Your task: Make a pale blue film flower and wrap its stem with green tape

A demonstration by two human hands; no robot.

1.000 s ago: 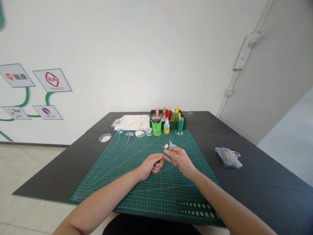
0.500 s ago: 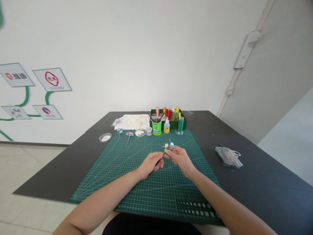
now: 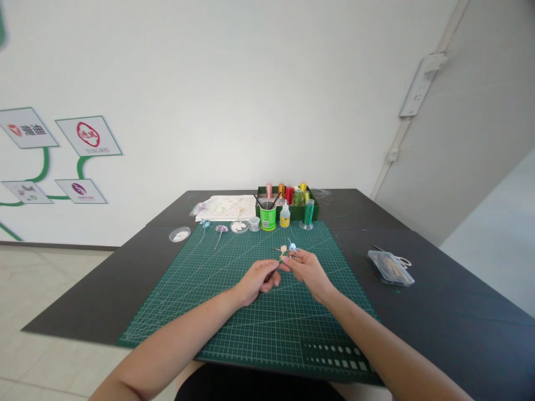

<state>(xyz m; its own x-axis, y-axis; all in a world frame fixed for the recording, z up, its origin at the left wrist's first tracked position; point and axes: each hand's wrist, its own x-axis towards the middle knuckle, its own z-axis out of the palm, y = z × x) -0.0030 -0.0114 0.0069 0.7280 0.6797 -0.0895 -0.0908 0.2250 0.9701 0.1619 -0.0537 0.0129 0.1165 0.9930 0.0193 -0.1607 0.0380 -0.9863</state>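
Observation:
Pinched between the fingers of my left hand (image 3: 258, 279) is the lower part of a thin green-wrapped flower stem. My right hand (image 3: 307, 271) closes on the same stem higher up, its fingertips close to those of my left hand. A small pale peach flower (image 3: 283, 249) and a light blue flower (image 3: 292, 246) stick up just beyond the fingertips. Thin wire-like ends point out to the left of the blooms. Part of the stem is hidden by the fingers. Both hands are above a green cutting mat (image 3: 234, 328).
At the mat's far edge stand a green can (image 3: 268, 218) with brushes, a glue bottle (image 3: 285, 216), a green thread spool (image 3: 309, 213) and small dishes. A purple flower (image 3: 222, 229) lies at left. A clear plastic box (image 3: 390, 268) is at right, near scissors (image 3: 402, 261).
The two flowers have shifted and turned very slightly to the left at the fingertips. Both hands stay almost in place, with the same grip.

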